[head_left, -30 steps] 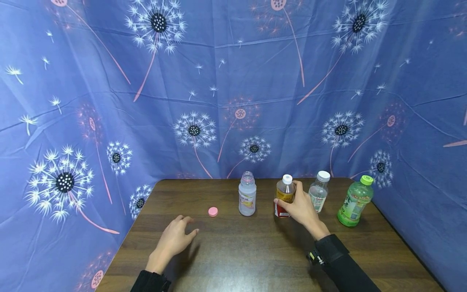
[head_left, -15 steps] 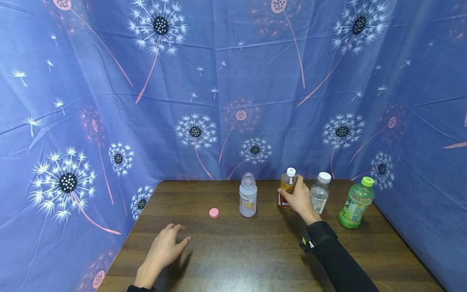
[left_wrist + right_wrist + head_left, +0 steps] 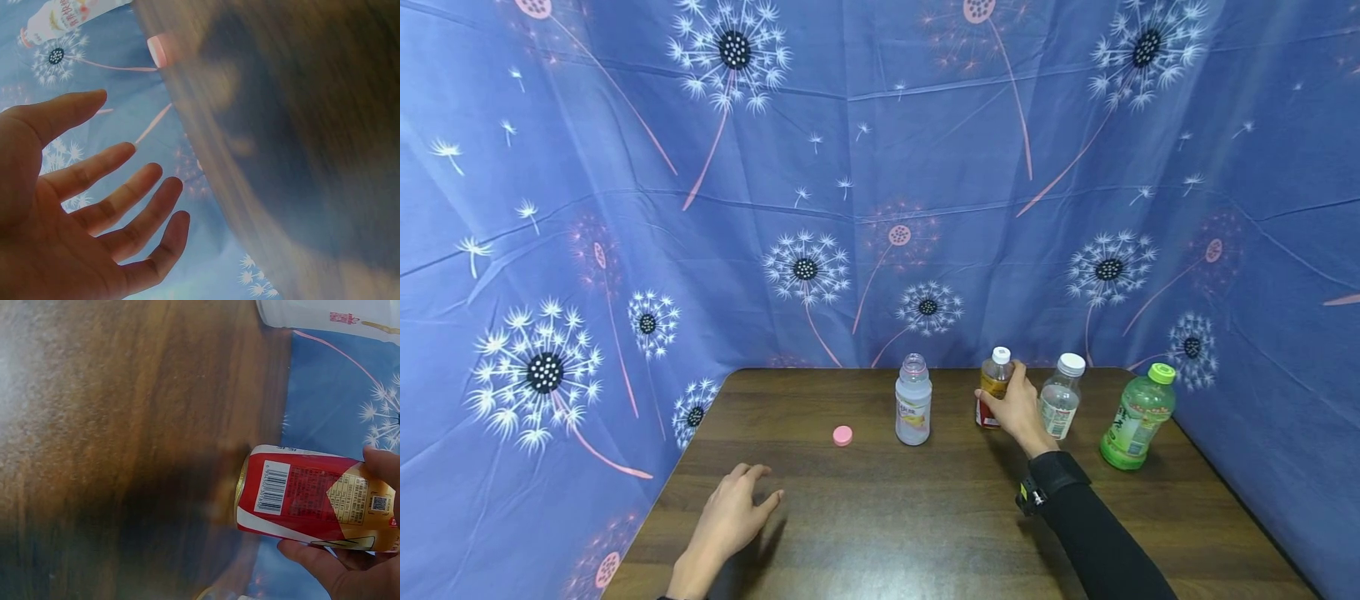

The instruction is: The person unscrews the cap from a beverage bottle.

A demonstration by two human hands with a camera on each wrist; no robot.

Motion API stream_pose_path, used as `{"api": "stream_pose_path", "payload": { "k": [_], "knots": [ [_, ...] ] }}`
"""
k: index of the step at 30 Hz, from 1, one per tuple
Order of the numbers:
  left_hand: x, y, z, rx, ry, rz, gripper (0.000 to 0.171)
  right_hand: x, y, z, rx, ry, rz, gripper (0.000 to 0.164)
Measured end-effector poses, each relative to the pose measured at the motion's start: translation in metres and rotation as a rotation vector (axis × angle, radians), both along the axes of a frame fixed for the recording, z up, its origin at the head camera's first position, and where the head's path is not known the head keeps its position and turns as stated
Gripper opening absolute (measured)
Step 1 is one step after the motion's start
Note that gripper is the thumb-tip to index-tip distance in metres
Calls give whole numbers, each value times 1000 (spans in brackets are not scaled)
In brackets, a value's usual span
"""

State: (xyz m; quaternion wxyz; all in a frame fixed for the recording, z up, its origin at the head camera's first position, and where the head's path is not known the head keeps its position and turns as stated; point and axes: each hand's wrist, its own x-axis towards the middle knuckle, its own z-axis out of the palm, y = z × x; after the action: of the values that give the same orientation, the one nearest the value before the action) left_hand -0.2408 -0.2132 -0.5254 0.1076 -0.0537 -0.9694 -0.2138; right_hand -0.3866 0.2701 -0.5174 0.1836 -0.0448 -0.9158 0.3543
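Note:
My right hand point(image 3: 1022, 410) grips a drink bottle point(image 3: 995, 385) with a white cap and a red-and-yellow label, upright near the table's back edge. In the right wrist view, fingers and thumb lie on either side of that bottle point(image 3: 300, 494), its barcode showing. My left hand point(image 3: 730, 512) hovers over the left part of the table with nothing in it, fingers loosely spread. Beyond it lies a pink bottle cap point(image 3: 842, 435). An uncapped whitish plastic bottle point(image 3: 913, 408) stands between the cap and the gripped bottle.
Right of my right hand stands a clear bottle point(image 3: 1060, 396) with a white cap. Farther right is a green bottle point(image 3: 1138, 417) with a lime-green cap. The brown wooden table point(image 3: 880, 517) backs onto a blue dandelion-print cloth point(image 3: 865, 167).
My right hand has shifted the red-and-yellow-labelled bottle slightly back and to the right. My left hand has drawn back toward the near left. The other bottles and the pink cap have stayed put.

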Motion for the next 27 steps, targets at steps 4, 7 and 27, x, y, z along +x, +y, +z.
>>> {"api": "stream_pose_path", "payload": {
  "k": [4,7,27],
  "knots": [
    [2,3,0,15,11,-4,44,1,1,-2,6,-9,-4,97],
    [4,6,-1,24,4,-7,45,1,2,-3,4,-1,-9,100],
    [-3,13,-6,40,14,-17,46,7,2,14,40,109,-8,115]
  ]
}}
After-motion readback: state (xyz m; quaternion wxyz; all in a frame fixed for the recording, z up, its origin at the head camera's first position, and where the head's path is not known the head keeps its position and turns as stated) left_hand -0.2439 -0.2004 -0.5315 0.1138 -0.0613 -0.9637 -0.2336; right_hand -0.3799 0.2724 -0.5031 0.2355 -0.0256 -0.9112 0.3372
